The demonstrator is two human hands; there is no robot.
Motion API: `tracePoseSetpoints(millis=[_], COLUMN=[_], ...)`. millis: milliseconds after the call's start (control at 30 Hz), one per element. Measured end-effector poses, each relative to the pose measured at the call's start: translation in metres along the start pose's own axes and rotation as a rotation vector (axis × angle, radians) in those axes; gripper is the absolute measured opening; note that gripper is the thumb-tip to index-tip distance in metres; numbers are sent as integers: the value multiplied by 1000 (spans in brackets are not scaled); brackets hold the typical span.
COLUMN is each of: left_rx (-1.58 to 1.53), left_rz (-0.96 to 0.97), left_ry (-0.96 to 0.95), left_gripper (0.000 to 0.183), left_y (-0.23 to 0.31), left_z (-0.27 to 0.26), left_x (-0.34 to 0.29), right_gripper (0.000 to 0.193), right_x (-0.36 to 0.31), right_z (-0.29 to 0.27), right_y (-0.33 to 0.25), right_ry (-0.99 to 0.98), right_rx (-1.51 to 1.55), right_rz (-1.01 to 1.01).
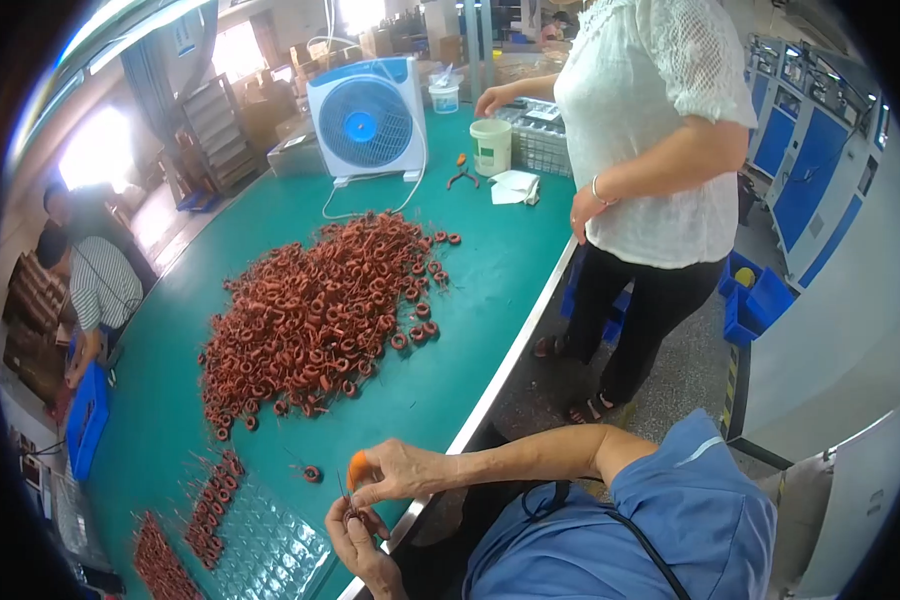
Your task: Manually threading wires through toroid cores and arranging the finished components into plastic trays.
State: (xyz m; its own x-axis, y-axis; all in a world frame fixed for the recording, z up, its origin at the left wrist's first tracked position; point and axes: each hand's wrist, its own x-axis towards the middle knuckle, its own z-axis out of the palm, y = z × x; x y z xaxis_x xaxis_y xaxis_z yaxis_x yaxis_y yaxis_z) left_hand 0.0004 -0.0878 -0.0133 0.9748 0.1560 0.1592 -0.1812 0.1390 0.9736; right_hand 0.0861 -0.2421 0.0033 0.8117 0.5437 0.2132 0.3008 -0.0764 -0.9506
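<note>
Near the table's front edge my two hands meet around a small red-brown ring-shaped wire coil with thin leads (351,514). My left hand (362,552), coming in from the bottom edge, pinches the coil in its fingers. Just above it, my right hand (400,472) is closed, thumb and index finger together close to the coil's upright leads. Something orange (360,468) covers or sits at its index finger; I cannot tell whether it is a finger cover or a handle. One loose coil (312,474) lies on the green table beside my hands.
A large heap of coils (310,315) fills the middle of the green table (500,270). Coils stand in rows by a clear plastic tray (270,545). Farther back are a fan (365,120), pliers (461,172) and a bucket (491,147). A person in white (650,150) stands at right.
</note>
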Motion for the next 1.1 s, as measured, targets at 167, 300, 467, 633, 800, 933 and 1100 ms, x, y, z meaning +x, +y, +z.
tracePoseSetpoints(millis=[167,300,467,633,800,933,1100], left_rx=[30,57,75,106,-109,-123,66], left_rz=[-8,12,-6,-127,-105,-35,-7], left_ry=[-19,-14,58,111,70,72,152], left_gripper=[33,27,24,22,38,24,25], left_y=[6,1,-5,6,18,14,-1], left_z=[-1,-1,3,1,10,9,-6], left_x=[-2,-7,-15,-13,-6,-4,-20], right_gripper=[54,46,33,31,34,30,35], right_x=[4,-5,-19,-6,-4,-12,-12], right_z=[14,18,30,37,22,16,39], right_y=[3,0,-5,0,-9,-8,3], right_ry=[-56,-53,75,81,178,307,144], right_rx=[399,427,343,308,280,375,449], right_rz=[32,2,-40,60,87,34,133])
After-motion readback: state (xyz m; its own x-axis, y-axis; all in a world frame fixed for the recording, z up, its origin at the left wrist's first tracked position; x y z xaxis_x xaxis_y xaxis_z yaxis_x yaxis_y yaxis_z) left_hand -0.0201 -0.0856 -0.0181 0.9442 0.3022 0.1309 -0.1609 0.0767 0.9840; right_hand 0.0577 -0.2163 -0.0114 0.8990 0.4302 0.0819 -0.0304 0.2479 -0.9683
